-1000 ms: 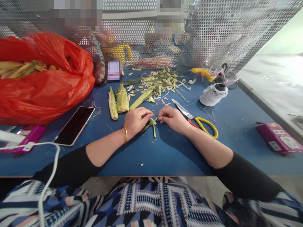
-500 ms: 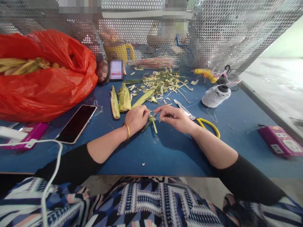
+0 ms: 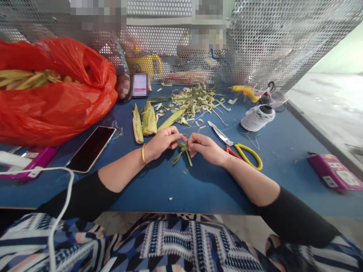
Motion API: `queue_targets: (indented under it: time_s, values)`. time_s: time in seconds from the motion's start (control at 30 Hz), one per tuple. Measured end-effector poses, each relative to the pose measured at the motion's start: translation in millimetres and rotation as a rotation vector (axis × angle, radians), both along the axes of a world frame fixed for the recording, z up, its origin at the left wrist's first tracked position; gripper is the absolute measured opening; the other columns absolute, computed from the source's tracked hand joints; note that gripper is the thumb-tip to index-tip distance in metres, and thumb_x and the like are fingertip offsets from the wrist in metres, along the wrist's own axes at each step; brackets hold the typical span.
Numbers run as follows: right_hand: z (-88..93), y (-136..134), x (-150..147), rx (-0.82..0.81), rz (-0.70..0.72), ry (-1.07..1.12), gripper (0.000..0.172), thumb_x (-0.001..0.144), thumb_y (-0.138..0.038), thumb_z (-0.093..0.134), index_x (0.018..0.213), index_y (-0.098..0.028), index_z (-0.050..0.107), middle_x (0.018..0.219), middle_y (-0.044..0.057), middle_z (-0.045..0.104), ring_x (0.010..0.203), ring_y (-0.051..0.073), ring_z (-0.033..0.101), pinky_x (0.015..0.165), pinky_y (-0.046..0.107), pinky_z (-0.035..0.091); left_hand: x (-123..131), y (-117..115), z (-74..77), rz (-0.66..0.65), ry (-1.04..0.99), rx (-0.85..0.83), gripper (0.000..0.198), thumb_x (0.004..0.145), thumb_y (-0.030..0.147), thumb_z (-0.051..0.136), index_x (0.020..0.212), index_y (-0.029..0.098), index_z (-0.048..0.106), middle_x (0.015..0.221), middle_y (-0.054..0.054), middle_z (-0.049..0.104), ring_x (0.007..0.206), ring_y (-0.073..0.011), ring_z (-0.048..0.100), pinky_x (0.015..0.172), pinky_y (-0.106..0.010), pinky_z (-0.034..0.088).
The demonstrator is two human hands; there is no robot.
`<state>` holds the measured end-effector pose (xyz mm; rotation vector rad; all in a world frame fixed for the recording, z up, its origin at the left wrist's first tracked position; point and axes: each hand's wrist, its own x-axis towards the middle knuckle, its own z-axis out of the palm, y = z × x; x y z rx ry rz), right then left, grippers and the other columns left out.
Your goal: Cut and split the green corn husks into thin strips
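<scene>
In the head view a small knotted bundle of green corn husk strips (image 3: 183, 150) hangs between my two hands, its loose ends pointing down toward the blue table. My right hand (image 3: 204, 147) is closed, thumb and forefinger pinching the bundle at its right side. My left hand (image 3: 166, 142), with a gold bangle on its wrist, has its forefinger stretched over the top of the bundle and the fingers loosely parted. Just right of my right hand lie scissors (image 3: 242, 151) with yellow and red handles. Two pieces of corn husk (image 3: 149, 120) lie beyond my left hand.
Shredded husk (image 3: 195, 99) is heaped at the back. A red plastic bag (image 3: 56, 109) of husks fills the left, near a phone (image 3: 92, 149). At right stand a white thread spool (image 3: 257, 118), a yellow glue gun (image 3: 246, 92) and a purple power strip (image 3: 334, 172). Perforated metal (image 3: 176, 53) borders the back.
My left hand has shifted slightly left and stretched its forefinger. My right hand has gone from fingers spread to a pinch on the husk bundle, which shows more now.
</scene>
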<state>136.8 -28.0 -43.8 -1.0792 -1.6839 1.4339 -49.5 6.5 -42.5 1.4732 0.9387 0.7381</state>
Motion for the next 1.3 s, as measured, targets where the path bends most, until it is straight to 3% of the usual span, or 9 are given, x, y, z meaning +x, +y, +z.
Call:
queue_targets:
  time_s: [0.23,0.6,0.8,0.93,1.03,1.13,1.2,1.23,1.3]
  values:
    - [4.0,-3.2,0.9,0.144,0.013,-0.243,0.013,0.08,-0.01,0.045,0.074,-0.022,0.047,0.063,-0.005,0.056,0.061,0.012,0.054,0.063,0.026,0.041,3.6,-3.9,-1.1,-0.01,0.106,0.153,0.019,0.087,0.02,0.052,0.068,0.02,0.048,0.053,0.005,0.052,0.043,-0.0074,0.041,0.045,-0.021,0.033]
    - [10.3,-6.4,-0.2,0.21,0.049,-0.338,0.016,0.082,-0.008,0.042,0.076,-0.022,0.045,0.062,-0.006,0.053,0.06,0.011,0.05,0.063,0.024,0.037,0.9,-0.4,-3.1,0.028,0.298,0.24,0.02,0.084,0.017,0.052,0.064,0.019,0.05,0.049,0.007,0.044,0.044,-0.0083,0.039,0.047,-0.022,0.029]
    - [1.9,-3.7,-6.0,0.119,-0.076,-0.111,0.008,0.083,-0.014,0.047,0.084,-0.021,0.048,0.059,-0.009,0.051,0.055,0.01,0.052,0.06,0.024,0.041,2.5,-5.8,-0.4,0.057,0.187,0.271,0.017,0.086,0.023,0.053,0.069,0.02,0.052,0.055,0.005,0.052,0.049,-0.0104,0.049,0.052,-0.023,0.039]
    - [0.8,-3.2,-10.0,-0.008,-0.117,0.051,0.017,0.079,-0.018,0.055,0.095,-0.019,0.056,0.059,-0.009,0.054,0.052,0.01,0.054,0.057,0.025,0.043,5.4,-9.0,5.7,0.149,0.155,0.522,0.015,0.082,0.025,0.06,0.069,0.019,0.057,0.082,-0.004,0.066,0.073,-0.0145,0.059,0.063,-0.026,0.045]
    - [3.2,-4.8,-10.7,-0.07,-0.076,0.132,0.01,0.075,-0.025,0.061,0.081,-0.017,0.063,0.059,-0.006,0.056,0.052,0.009,0.054,0.057,0.025,0.044,5.3,-7.2,9.5,0.19,0.194,0.629,0.014,0.08,0.025,0.063,0.068,0.019,0.061,0.091,-0.007,0.068,0.082,-0.0168,0.061,0.064,-0.026,0.045]
    - [6.5,-4.2,-7.9,-0.113,-0.14,0.254,0.015,0.07,-0.031,0.069,0.073,-0.017,0.064,0.059,-0.005,0.057,0.052,0.008,0.053,0.057,0.025,0.045,3.9,-4.8,12.4,0.404,0.157,0.602,0.012,0.08,0.031,0.066,0.08,0.019,0.066,0.096,-0.007,0.068,0.084,-0.0173,0.061,0.065,-0.026,0.046]
    - [9.4,-1.9,-4.2,-0.131,-0.227,0.345,0.019,0.068,-0.034,0.073,0.073,-0.017,0.065,0.06,-0.005,0.058,0.053,0.008,0.053,0.058,0.024,0.045,4.1,-5.7,15.3,0.582,0.096,0.53,0.022,0.078,0.035,0.07,0.092,0.019,0.066,0.101,-0.008,0.067,0.085,-0.0171,0.062,0.068,-0.027,0.048]
    - [11.0,-0.5,-2.1,-0.131,-0.271,0.385,0.021,0.067,-0.035,0.075,0.073,-0.017,0.065,0.06,-0.005,0.058,0.053,0.008,0.054,0.058,0.024,0.045,5.3,-7.2,17.2,0.615,0.067,0.472,0.027,0.076,0.036,0.072,0.095,0.018,0.065,0.101,-0.008,0.067,0.084,-0.0167,0.062,0.07,-0.028,0.049]
    - [14.6,1.8,1.3,-0.112,-0.338,0.447,0.025,0.065,-0.037,0.078,0.073,-0.017,0.066,0.061,-0.005,0.059,0.054,0.007,0.054,0.058,0.024,0.045,10.2,-11.9,21.6,0.484,0.04,0.3,0.03,0.072,0.037,0.076,0.091,0.017,0.066,0.089,-0.005,0.069,0.078,-0.016,0.062,0.072,-0.029,0.05]
